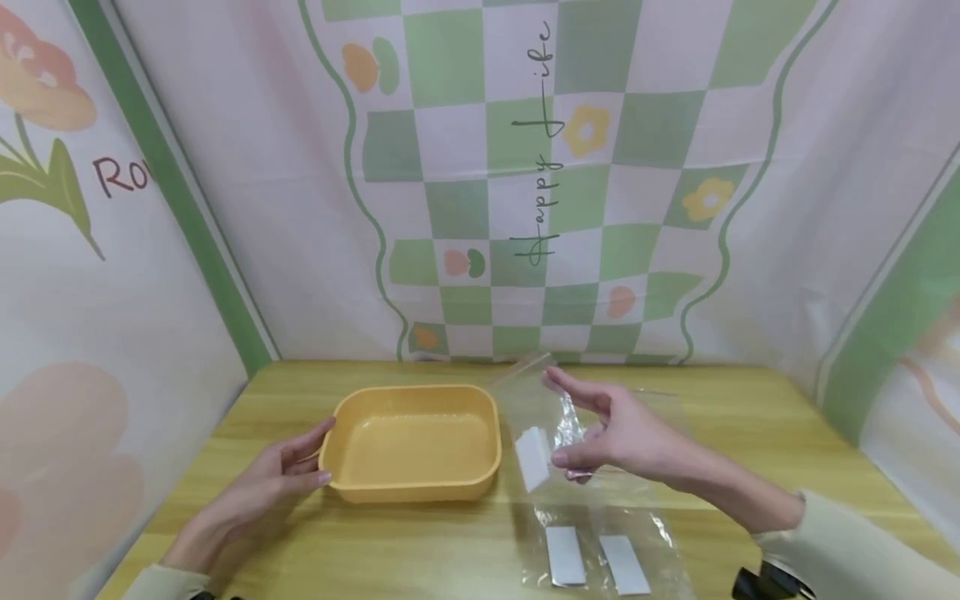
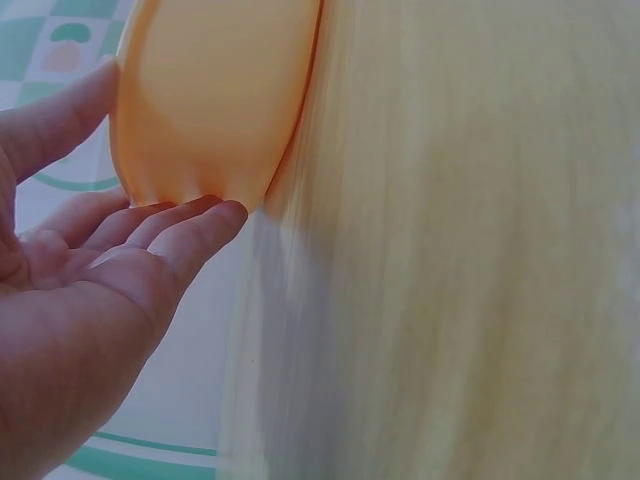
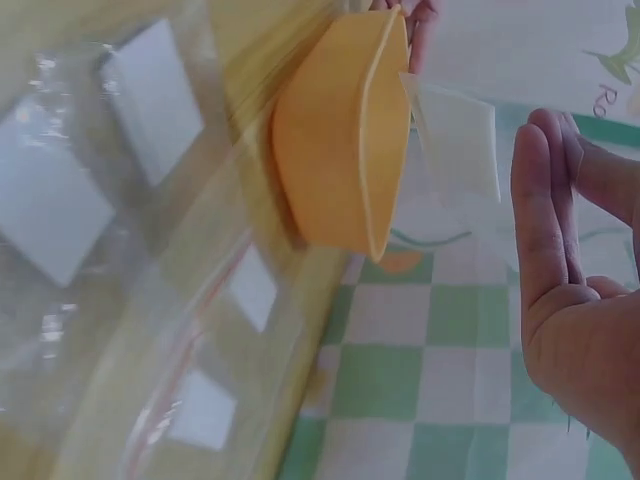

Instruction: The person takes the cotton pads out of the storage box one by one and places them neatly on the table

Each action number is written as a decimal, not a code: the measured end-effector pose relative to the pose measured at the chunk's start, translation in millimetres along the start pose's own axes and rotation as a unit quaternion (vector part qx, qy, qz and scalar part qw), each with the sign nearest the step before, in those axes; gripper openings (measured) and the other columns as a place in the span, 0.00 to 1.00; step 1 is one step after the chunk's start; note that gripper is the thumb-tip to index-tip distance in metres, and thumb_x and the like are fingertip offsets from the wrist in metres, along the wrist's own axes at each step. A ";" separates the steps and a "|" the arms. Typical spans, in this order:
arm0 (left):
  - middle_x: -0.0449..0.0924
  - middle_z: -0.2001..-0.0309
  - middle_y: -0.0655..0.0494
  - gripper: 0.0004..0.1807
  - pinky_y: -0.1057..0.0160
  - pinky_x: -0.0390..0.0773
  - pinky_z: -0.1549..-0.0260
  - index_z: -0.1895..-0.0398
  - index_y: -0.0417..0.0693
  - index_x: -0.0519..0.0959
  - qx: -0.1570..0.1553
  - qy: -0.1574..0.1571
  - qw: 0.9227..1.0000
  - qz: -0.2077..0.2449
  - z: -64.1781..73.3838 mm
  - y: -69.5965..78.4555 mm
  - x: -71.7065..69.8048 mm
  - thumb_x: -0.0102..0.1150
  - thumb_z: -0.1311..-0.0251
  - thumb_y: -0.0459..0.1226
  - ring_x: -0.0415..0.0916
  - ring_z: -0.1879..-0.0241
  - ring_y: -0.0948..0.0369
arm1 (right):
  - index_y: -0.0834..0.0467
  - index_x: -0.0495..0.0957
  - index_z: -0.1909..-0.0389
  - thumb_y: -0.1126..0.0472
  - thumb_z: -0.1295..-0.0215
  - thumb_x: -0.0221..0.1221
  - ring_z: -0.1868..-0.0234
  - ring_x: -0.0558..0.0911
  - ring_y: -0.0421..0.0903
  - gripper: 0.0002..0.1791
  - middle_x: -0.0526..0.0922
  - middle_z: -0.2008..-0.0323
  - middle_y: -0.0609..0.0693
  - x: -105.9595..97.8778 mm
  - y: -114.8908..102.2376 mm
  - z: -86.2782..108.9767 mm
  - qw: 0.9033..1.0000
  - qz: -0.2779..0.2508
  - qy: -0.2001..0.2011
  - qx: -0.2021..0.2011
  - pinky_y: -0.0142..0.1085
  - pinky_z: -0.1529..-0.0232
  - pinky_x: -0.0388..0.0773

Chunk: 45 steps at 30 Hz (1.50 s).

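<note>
A yellow plastic tray [image 1: 411,492] stands on the wooden table, left of the middle. My left hand [image 1: 281,471] holds its left end, with the thumb at one part of the rim and the fingertips against the end wall in the left wrist view. Right of the tray, my right hand [image 1: 611,429] pinches a clear zip bag [image 1: 517,387] raised over the table. A white rectangular piece [image 1: 533,460] shows in that bag; the same white piece [image 3: 465,140] appears beside the fingers in the right wrist view.
More clear zip bags [image 1: 663,554] lie on the table [image 1: 420,554] below and behind the right hand, with a white piece [image 1: 565,556] and another white piece [image 1: 624,565] near the front. A checkered cloth [image 1: 517,200] hangs behind the table.
</note>
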<state>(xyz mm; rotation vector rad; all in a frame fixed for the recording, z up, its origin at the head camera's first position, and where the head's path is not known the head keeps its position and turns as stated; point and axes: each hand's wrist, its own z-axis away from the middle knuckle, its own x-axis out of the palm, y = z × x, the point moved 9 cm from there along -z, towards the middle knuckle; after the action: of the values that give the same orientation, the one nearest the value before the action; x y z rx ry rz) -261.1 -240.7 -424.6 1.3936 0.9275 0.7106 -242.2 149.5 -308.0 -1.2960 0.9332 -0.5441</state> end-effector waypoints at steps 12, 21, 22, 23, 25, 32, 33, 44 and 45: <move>0.38 0.20 0.28 0.47 0.63 0.75 0.37 0.19 0.27 0.42 -0.005 0.001 1.000 -0.004 1.3 -1.3 -0.3 0.63 0.31 0.27 0.57 0.28 0.28 | 0.61 0.43 0.15 0.70 0.39 0.72 0.72 0.88 0.53 0.59 0.41 0.17 0.63 -26.4 35.2 55.9 1.000 -0.022 0.022 0.000 0.50 0.65 0.90; 0.38 0.20 0.28 0.47 0.64 0.75 0.37 0.19 0.27 0.42 -0.005 -0.003 1.000 -0.003 0.6 -0.2 1.2 0.62 0.30 0.27 0.55 0.28 0.27 | 0.55 0.45 0.14 0.71 0.35 0.69 0.70 0.88 0.55 0.55 0.50 0.16 0.46 -49.4 73.3 91.7 0.999 -0.025 0.033 0.021 0.49 0.66 0.90; 0.38 0.20 0.28 0.47 0.64 0.75 0.37 0.19 0.27 0.42 -0.006 -0.003 1.000 -0.003 0.7 -0.2 1.3 0.62 0.30 0.27 0.55 0.28 0.27 | 0.54 0.45 0.14 0.72 0.34 0.68 0.69 0.88 0.54 0.55 0.50 0.17 0.43 -51.9 76.9 95.1 0.999 -0.023 0.032 0.021 0.48 0.66 0.90; 0.38 0.20 0.28 0.47 0.65 0.75 0.37 0.18 0.27 0.42 -0.007 -0.001 1.000 -0.003 0.8 -0.2 1.1 0.62 0.29 0.28 0.54 0.28 0.27 | 0.50 0.46 0.14 0.72 0.33 0.67 0.69 0.87 0.53 0.54 0.53 0.18 0.36 -54.1 81.1 98.2 0.999 -0.023 0.030 0.026 0.47 0.67 0.90; 0.38 0.20 0.29 0.47 0.66 0.74 0.37 0.18 0.28 0.43 -0.010 0.001 1.000 -0.004 1.0 -0.2 0.8 0.62 0.29 0.28 0.53 0.27 0.28 | 0.44 0.48 0.14 0.73 0.31 0.65 0.70 0.86 0.50 0.53 0.58 0.21 0.27 -58.0 88.7 104.4 0.999 -0.031 0.022 0.030 0.45 0.67 0.90; 0.39 0.20 0.29 0.47 0.65 0.75 0.37 0.18 0.28 0.43 -0.012 0.004 1.000 -0.002 0.7 0.0 0.1 0.63 0.30 0.28 0.56 0.27 0.30 | 0.26 0.59 0.20 0.77 0.28 0.58 0.68 0.86 0.47 0.49 0.64 0.28 0.19 -67.5 113.8 129.2 0.996 -0.084 -0.013 0.028 0.44 0.65 0.90; 0.39 0.20 0.29 0.47 0.65 0.75 0.37 0.18 0.28 0.43 -0.012 0.004 1.000 -0.001 0.5 0.1 0.0 0.63 0.30 0.28 0.57 0.27 0.31 | 0.25 0.60 0.21 0.77 0.27 0.56 0.67 0.86 0.46 0.49 0.64 0.28 0.19 -68.3 117.4 132.5 0.995 -0.093 -0.019 0.029 0.43 0.65 0.90; 0.38 0.20 0.28 0.47 0.64 0.75 0.37 0.19 0.27 0.42 -0.008 0.004 1.000 -0.001 0.2 0.5 0.1 0.63 0.30 0.27 0.57 0.28 0.31 | 0.22 0.59 0.22 0.80 0.29 0.56 0.72 0.84 0.40 0.52 0.62 0.28 0.17 -84.8 150.1 157.0 0.994 -0.095 -0.043 0.016 0.41 0.72 0.89; 0.38 0.20 0.28 0.47 0.64 0.75 0.37 0.19 0.27 0.42 -0.008 0.004 1.000 -0.002 0.3 0.6 0.3 0.63 0.30 0.27 0.56 0.28 0.30 | 0.23 0.58 0.21 0.80 0.30 0.57 0.73 0.84 0.40 0.53 0.62 0.28 0.17 -86.5 151.7 158.3 0.995 -0.088 -0.042 0.011 0.40 0.74 0.88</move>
<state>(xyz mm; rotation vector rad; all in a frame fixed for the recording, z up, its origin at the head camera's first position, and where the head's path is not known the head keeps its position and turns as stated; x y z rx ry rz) -260.6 -240.5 -424.1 1.3760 0.9281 0.7200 -181.7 341.7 -430.4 -1.3791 0.7449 -0.6300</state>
